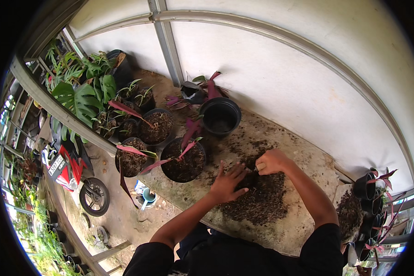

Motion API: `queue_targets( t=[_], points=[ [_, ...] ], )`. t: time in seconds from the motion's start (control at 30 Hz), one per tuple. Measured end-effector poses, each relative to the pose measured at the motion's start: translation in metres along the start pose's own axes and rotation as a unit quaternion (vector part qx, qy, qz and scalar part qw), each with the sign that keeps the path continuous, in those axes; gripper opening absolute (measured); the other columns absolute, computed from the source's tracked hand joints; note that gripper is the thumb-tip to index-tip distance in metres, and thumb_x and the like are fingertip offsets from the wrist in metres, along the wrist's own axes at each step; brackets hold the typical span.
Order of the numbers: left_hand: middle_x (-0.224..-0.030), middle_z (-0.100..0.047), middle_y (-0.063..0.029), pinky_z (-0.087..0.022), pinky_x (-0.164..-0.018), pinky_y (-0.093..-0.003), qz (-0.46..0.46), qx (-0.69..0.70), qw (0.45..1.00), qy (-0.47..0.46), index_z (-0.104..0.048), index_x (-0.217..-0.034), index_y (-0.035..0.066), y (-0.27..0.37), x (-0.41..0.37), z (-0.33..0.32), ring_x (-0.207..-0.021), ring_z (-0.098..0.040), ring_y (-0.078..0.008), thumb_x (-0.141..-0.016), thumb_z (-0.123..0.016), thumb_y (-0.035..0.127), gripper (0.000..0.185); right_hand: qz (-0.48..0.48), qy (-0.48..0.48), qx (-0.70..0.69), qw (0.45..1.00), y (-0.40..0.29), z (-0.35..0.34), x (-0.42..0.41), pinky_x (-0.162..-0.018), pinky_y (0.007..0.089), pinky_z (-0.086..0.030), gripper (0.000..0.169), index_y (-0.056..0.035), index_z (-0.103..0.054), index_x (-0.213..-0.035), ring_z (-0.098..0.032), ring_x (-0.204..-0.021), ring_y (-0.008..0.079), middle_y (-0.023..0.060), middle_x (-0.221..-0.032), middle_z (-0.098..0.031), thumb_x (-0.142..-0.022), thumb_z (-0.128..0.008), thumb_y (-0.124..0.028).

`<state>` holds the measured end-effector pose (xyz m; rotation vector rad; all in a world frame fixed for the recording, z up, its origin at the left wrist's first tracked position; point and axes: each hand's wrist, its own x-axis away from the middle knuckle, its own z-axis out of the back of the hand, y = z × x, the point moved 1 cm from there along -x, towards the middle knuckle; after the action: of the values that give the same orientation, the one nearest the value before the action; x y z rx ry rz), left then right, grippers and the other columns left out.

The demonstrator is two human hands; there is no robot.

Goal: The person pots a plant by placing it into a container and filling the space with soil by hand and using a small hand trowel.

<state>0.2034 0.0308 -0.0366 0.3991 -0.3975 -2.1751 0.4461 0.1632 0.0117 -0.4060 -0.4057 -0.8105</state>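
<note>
My left hand [228, 184] lies palm down with fingers spread at the left edge of a pile of dark potting soil [258, 203] on the concrete ledge [210, 214]. Beside it, my right hand [272, 162] is curled over the soil's far part. A pale, blunt end [261, 166], apparently a tool handle, sticks out of that fist; whatever it joins to is hidden. Left of my hands stands a black pot [183, 162] filled with soil and a reddish-leaved plant. Farther back, a black plastic pot [220, 117] shows a dark, hollow inside.
More potted plants [155, 127] crowd the ledge's left side. Uprooted purple plants [212, 89] lie near the white wall panel [262, 69]. Several pots [365, 186] and another soil heap [349, 214] are at right. Below stand a bucket with a blue dipper [148, 196] and a red motorcycle [72, 169].
</note>
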Motion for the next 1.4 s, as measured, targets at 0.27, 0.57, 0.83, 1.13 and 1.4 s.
queue_targets(
  t=[0.27,0.57,0.83,1.13,1.4],
  points=[
    [-0.162,-0.047,-0.0143,-0.015,-0.127,-0.0665,0.1,0.037,0.992,0.061,-0.049,-0.156,0.008,-0.018,0.07,0.001,-0.154,-0.039,-0.0318,-0.102,-0.058,0.052,0.07,-0.054,0.109,0.047,0.991,0.03,-0.01,-0.006,-0.07,0.0402,-0.061,0.04,-0.0278,-0.081,-0.114,-0.075,-0.082,0.0206,0.0013,-0.095,-0.08,-0.081,-0.082,-0.05],
    [-0.159,-0.052,-0.0075,-0.008,-0.129,-0.0648,0.076,0.013,0.997,-0.001,-0.056,-0.151,0.012,-0.003,0.109,-0.033,-0.156,-0.036,-0.0247,-0.102,-0.058,0.055,0.065,0.058,0.136,0.087,0.985,0.022,-0.023,-0.02,-0.07,0.0391,-0.062,0.044,-0.0271,-0.081,-0.117,-0.075,-0.081,0.0202,0.0001,-0.111,-0.079,-0.081,-0.085,-0.051],
    [-0.168,-0.038,-0.0105,0.003,-0.127,-0.0695,0.091,0.014,0.996,-0.006,-0.045,-0.158,0.006,0.001,0.097,-0.037,-0.162,-0.02,-0.0274,-0.104,-0.051,0.057,0.074,0.062,-0.028,0.059,0.996,0.006,-0.008,-0.022,-0.08,0.0417,-0.063,0.052,-0.0211,-0.08,-0.123,-0.075,-0.09,0.0228,0.0017,-0.107,-0.079,-0.081,-0.084,-0.052],
    [-0.168,-0.038,-0.0129,0.002,-0.124,-0.0744,0.054,0.009,0.998,0.021,-0.039,-0.161,0.005,-0.005,0.061,-0.02,-0.161,-0.023,-0.0299,-0.106,-0.046,0.058,0.077,0.032,-0.035,0.007,0.999,0.009,-0.013,-0.022,-0.078,0.0445,-0.063,0.054,-0.0221,-0.081,-0.121,-0.074,-0.093,0.0257,0.0043,-0.103,-0.079,-0.08,-0.083,-0.057],
    [-0.167,-0.041,-0.0136,0.0,-0.124,-0.073,-0.001,0.015,1.0,0.0,-0.038,-0.162,0.006,-0.014,0.01,-0.022,-0.159,-0.03,-0.0308,-0.107,-0.045,0.055,0.074,0.031,-0.024,0.017,0.999,0.001,-0.005,-0.009,-0.074,0.043,-0.062,0.053,-0.0219,-0.081,-0.12,-0.075,-0.087,0.0245,0.0043,-0.099,-0.08,-0.077,-0.085,-0.053]
  ],
)
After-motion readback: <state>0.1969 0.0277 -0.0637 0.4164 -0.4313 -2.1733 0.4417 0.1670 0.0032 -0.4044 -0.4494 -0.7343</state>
